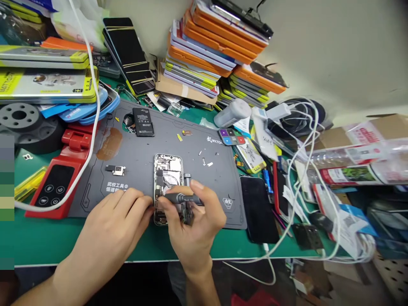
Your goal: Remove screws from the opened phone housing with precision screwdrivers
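- head view: an opened phone (168,178) lies upright on a grey work mat (143,144), its back off and its inner parts bare; its lower end is hidden under both hands.
- the right hand (191,225) is clenched around a dark screwdriver (183,198), which lies nearly level across the phone's lower half with its tip pointing left; the tip itself is covered by the fingers, so what it touches cannot be made out.
- the left hand (116,221) rests on the mat just beside the phone, fingers curled, fingertips at the phone's left edge; whether it pinches anything cannot be told.
- further up the mat lie a black battery (143,122), a small flat part (116,170) to the left of the phone, and tiny loose screws (205,160), too small to tell apart.
- a brown stain (110,143) marks the mat's left side.
- a red device (59,178) with round buttons sits off the mat's left edge, with a white cable (92,127) crossing over it.
- a dark phone screen (259,208) lies face up to the right of the mat.
- stacks of orange and yellow-edged boxes (216,46) lean against the wall behind, their tops cut off by the frame.
- the far left edge is covered by blurred blocks of colour.
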{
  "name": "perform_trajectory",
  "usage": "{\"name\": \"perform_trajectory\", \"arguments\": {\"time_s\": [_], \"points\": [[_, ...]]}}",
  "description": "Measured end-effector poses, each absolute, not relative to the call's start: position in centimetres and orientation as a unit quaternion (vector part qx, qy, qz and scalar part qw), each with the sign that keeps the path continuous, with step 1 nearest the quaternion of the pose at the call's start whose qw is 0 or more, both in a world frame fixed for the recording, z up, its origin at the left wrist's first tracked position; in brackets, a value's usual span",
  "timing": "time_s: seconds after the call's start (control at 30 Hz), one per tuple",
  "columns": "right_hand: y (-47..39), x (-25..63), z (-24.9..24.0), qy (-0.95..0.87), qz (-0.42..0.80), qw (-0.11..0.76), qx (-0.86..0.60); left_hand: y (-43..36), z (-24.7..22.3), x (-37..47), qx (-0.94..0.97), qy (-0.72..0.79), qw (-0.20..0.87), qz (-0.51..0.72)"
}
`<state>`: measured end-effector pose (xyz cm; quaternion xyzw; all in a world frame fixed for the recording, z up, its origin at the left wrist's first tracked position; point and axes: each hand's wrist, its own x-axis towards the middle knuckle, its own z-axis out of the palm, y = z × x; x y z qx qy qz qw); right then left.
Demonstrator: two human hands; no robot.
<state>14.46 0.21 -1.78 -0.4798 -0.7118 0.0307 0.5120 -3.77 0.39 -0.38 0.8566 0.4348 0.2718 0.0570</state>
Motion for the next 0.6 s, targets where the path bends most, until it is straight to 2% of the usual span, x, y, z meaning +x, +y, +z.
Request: {"name": "perform_trajectory", "arguments": {"time_s": [0.2, 0.37, 0.5, 0.6], "points": [[-0.3, 14.8, -1.8, -0.715, 0.084, 0.506, -0.476, 0.2, -0.4, -3.9, 0.851, 0.436, 0.095, 0.277], [-0.5, 14.7, -2.3, -0.703, 0.071, 0.52, -0.48, 0.4, 0.2, -3.8, 0.843, 0.454, 0.088, 0.275], [-0.5, 14.5, -2.5, -0.691, 0.065, 0.542, -0.475, 0.6, 1.2, -3.5, 0.858, 0.461, 0.08, 0.212], [-0.5, 14.3, -2.2, -0.661, 0.094, 0.561, -0.49, 0.9, 1.2, -3.1, 0.859, 0.462, 0.061, 0.213]]}}
